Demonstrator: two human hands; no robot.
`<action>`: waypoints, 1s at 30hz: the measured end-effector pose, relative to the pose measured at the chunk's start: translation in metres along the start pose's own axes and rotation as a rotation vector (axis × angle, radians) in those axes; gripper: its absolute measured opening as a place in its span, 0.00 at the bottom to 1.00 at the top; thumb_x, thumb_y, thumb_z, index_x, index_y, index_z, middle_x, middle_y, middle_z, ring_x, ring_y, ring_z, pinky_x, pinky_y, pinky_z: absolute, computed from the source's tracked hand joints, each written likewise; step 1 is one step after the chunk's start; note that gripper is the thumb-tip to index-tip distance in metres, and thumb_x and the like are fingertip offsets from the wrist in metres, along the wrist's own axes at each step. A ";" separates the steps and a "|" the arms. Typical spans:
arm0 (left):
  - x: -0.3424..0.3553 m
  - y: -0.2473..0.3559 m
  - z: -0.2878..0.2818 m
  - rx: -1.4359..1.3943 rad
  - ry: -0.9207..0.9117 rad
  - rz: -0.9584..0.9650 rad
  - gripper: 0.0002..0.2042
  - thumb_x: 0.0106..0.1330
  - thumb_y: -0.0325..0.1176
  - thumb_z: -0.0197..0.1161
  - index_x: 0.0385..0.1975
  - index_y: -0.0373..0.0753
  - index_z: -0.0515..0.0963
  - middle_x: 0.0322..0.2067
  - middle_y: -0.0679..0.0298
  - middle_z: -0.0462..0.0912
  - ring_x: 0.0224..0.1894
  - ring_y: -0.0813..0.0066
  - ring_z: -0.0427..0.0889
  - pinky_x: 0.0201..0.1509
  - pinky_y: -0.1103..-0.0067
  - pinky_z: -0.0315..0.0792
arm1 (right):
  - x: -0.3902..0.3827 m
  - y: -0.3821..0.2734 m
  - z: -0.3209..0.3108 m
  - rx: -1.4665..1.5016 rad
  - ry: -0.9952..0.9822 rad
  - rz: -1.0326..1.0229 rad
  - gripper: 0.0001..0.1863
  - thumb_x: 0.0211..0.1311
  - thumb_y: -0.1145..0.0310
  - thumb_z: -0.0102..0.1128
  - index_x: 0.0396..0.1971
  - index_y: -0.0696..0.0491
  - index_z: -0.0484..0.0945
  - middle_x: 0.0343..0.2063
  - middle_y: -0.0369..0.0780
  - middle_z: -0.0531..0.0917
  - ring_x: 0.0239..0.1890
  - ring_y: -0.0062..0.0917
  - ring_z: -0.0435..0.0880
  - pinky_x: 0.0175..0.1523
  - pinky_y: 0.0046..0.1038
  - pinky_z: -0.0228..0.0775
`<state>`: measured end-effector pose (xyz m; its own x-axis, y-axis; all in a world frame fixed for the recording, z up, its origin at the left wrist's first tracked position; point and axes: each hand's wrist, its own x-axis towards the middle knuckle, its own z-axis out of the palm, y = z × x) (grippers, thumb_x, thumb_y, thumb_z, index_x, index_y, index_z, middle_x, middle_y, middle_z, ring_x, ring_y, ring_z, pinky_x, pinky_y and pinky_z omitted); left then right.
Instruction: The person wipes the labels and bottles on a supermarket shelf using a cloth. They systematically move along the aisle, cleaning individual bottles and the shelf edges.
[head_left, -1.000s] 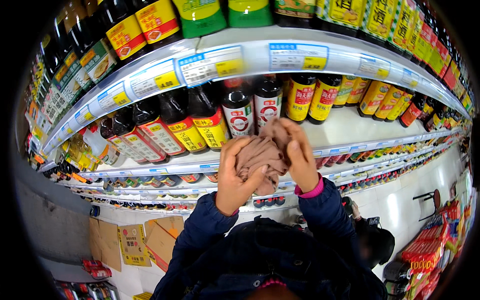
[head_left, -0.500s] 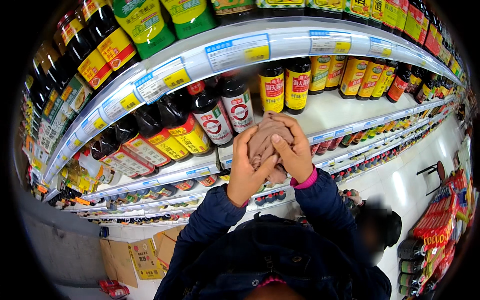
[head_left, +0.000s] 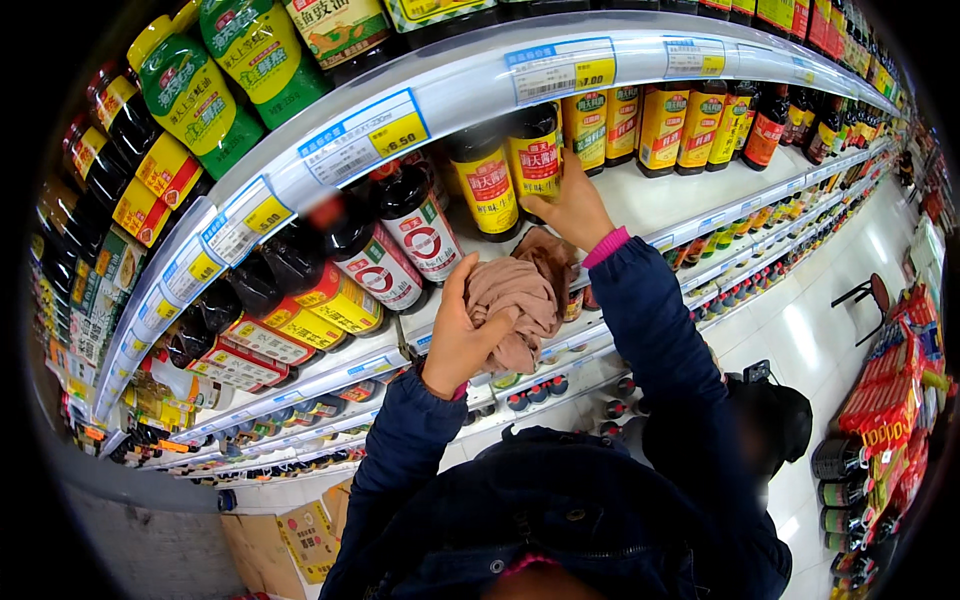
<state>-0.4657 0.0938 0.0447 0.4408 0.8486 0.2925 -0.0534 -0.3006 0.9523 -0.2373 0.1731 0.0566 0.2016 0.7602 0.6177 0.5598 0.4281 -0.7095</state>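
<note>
My left hand (head_left: 463, 335) is closed on a crumpled pinkish-brown cloth (head_left: 512, 300), held in front of the shelf edge. A darker, damp-looking fold of it (head_left: 548, 262) hangs toward the right. My right hand (head_left: 578, 208) grips the lower right side of a dark soy sauce bottle (head_left: 537, 160) with a yellow and red label, its thumb near the base. A matching bottle (head_left: 485, 190) stands just left of it. Left of that are dark bottles with white labels (head_left: 418, 232). The upper shelf hides the bottle tops.
The upper shelf's curved price-tag rail (head_left: 470, 95) juts out above my hands. Yellow-labelled bottles (head_left: 662, 130) line the shelf on the right. Lower shelves hold more bottles. A person (head_left: 775, 420) is below right, near a red stool (head_left: 872, 292). Flattened cardboard (head_left: 262, 550) lies on the floor.
My right hand has let go of the cloth and reached up to the yellow-labelled bottle. The cloth stays in my left hand. The view has turned, shifting the shelf leftward.
</note>
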 end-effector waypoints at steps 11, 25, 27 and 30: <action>0.003 0.005 0.004 -0.041 -0.014 -0.046 0.37 0.56 0.19 0.63 0.65 0.31 0.52 0.56 0.54 0.68 0.58 0.71 0.69 0.61 0.77 0.64 | 0.004 0.005 0.005 -0.084 0.052 0.096 0.35 0.44 0.66 0.73 0.49 0.63 0.63 0.42 0.57 0.78 0.45 0.52 0.77 0.47 0.41 0.72; -0.022 0.028 0.003 -0.135 0.006 -0.063 0.35 0.57 0.18 0.61 0.66 0.32 0.54 0.58 0.53 0.67 0.59 0.70 0.69 0.62 0.76 0.63 | -0.022 0.004 -0.001 -0.296 0.167 -0.009 0.39 0.46 0.65 0.73 0.53 0.67 0.61 0.47 0.58 0.72 0.51 0.51 0.71 0.54 0.40 0.66; -0.023 0.029 0.002 -0.133 0.005 -0.055 0.35 0.57 0.18 0.61 0.66 0.32 0.54 0.58 0.53 0.67 0.59 0.69 0.69 0.63 0.76 0.63 | -0.010 0.013 0.002 -0.267 0.099 0.006 0.34 0.47 0.67 0.73 0.50 0.66 0.64 0.43 0.57 0.77 0.47 0.49 0.77 0.48 0.38 0.71; -0.031 0.031 0.000 -0.136 0.003 -0.068 0.35 0.57 0.17 0.60 0.66 0.32 0.54 0.58 0.53 0.67 0.59 0.69 0.69 0.63 0.76 0.63 | -0.008 0.014 0.006 -0.253 -0.020 0.106 0.32 0.50 0.64 0.70 0.48 0.65 0.64 0.40 0.57 0.79 0.43 0.51 0.79 0.46 0.39 0.72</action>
<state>-0.4806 0.0582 0.0653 0.4448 0.8663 0.2272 -0.1443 -0.1810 0.9728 -0.2359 0.1764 0.0398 0.2556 0.8048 0.5357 0.7198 0.2115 -0.6612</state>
